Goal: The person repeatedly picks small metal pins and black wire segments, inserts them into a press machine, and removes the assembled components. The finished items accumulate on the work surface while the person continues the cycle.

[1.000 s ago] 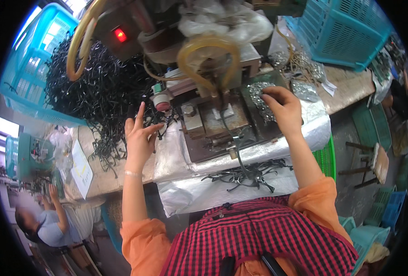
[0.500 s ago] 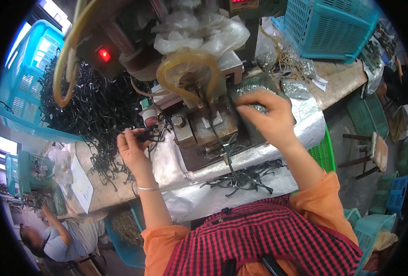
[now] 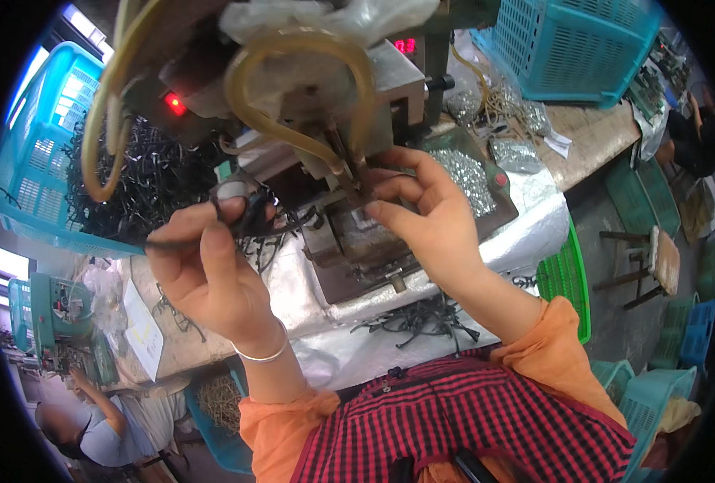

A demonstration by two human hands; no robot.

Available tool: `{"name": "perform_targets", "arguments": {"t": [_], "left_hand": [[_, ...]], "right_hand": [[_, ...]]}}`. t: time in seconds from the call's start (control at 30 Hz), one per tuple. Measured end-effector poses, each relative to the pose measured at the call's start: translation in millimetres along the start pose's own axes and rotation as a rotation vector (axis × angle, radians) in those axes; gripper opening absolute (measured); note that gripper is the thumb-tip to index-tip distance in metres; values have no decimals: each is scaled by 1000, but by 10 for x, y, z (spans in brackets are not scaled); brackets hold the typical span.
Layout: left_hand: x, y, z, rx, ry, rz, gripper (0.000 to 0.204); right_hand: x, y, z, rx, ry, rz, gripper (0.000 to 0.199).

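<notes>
My left hand (image 3: 216, 278) is closed on several thin black straps (image 3: 253, 213), left of a bench press machine (image 3: 365, 233). One strap loops over its fingers and others trail toward the metal block of the press. My right hand (image 3: 430, 213) has its fingertips pinched together just beneath the press head, and what they hold is too small to make out. Beside that hand, a tray holds small shiny metal pieces (image 3: 466, 181). A loose bunch of black straps (image 3: 422, 320) lies on the covered ledge in front of the press.
A blue basket (image 3: 31, 173) heaped with black straps stands at the left. Yellowish hoses (image 3: 241, 80) loop around the press head. Another blue crate (image 3: 579, 48) is at the back right, a green basket (image 3: 567, 282) by the bench edge. A co-worker (image 3: 104, 427) sits at lower left.
My right hand has moved left from the tray of metal pieces to the press head. My left hand has risen with black straps. The strap that hung from the press front is gone from there.
</notes>
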State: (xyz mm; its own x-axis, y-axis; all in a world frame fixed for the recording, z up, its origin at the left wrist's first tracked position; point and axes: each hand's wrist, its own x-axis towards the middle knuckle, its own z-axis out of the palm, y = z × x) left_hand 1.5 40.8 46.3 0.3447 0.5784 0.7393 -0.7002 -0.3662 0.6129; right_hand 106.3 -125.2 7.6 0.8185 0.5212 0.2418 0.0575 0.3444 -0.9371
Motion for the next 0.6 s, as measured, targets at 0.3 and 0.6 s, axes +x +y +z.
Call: {"name": "perform_targets", "arguments": {"t": [0.3,0.6], "left_hand": [[-506,-116,190,482,-717,528,26],[-425,-98,321,511,-861,461,23]], "right_hand": [[5,656,-1240,-1427,234,-401,18],[72,697,-1305,-875,398,-191,11]]}}
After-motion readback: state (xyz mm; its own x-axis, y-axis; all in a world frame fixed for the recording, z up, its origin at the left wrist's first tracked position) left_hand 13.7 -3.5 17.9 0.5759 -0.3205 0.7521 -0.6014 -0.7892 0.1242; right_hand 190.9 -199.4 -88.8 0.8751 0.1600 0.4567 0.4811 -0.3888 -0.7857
